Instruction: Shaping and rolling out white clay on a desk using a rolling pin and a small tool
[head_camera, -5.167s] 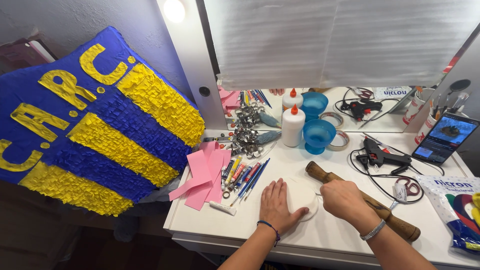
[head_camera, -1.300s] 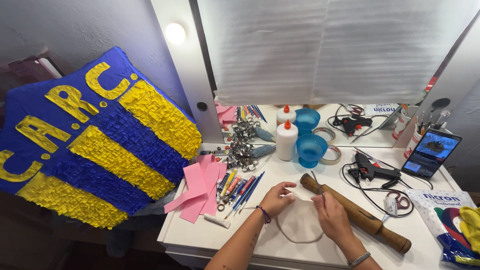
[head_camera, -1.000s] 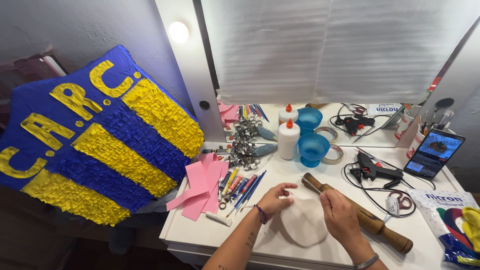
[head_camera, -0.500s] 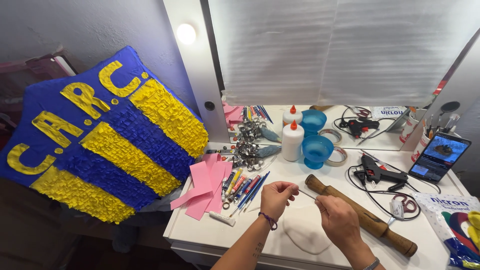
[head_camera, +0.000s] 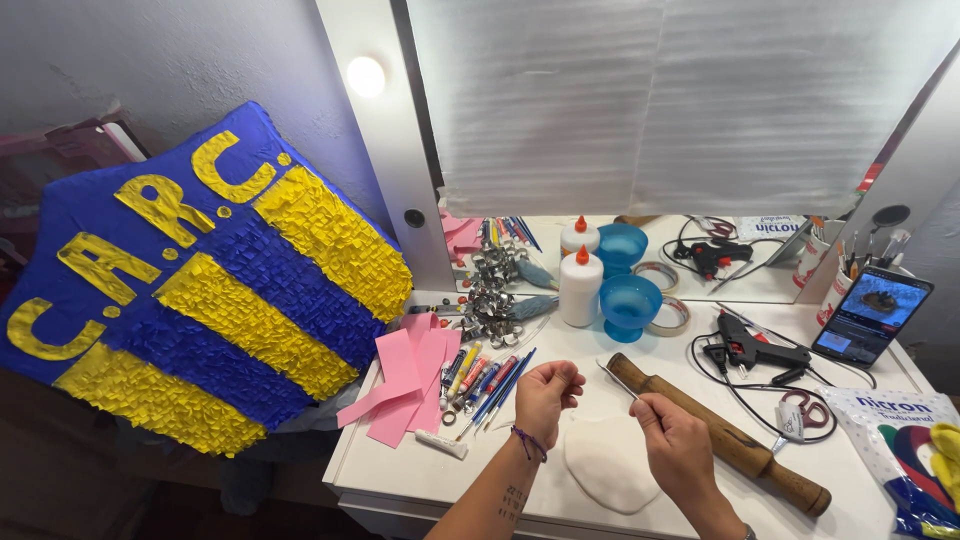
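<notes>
A flat white sheet of soft clay or dough (head_camera: 605, 468) lies on the white table (head_camera: 520, 470) near its front edge. My right hand (head_camera: 675, 445) hovers just above the sheet's right side and pinches a thin metal-tipped tool (head_camera: 618, 380) that points up and to the left. My left hand (head_camera: 548, 392) is curled shut a little left of the tool's tip, above the sheet's upper left; nothing shows in it. A wooden rolling pin (head_camera: 725, 438) lies diagonally just right of my right hand.
Pink paper pieces (head_camera: 405, 385), pens and brushes (head_camera: 485, 385), a glue bottle (head_camera: 579, 290), blue cup (head_camera: 630, 305), tape roll (head_camera: 672, 316), glue gun with cable (head_camera: 755, 352), scissors (head_camera: 795, 412), phone (head_camera: 872, 318), bag (head_camera: 900, 440). A large blue-and-yellow shield piñata (head_camera: 190, 290) leans at left.
Both hands pressed on the white sheet, then lifted it and laid it back down. My right hand now holds the thin tool; my left hand has come off the sheet.
</notes>
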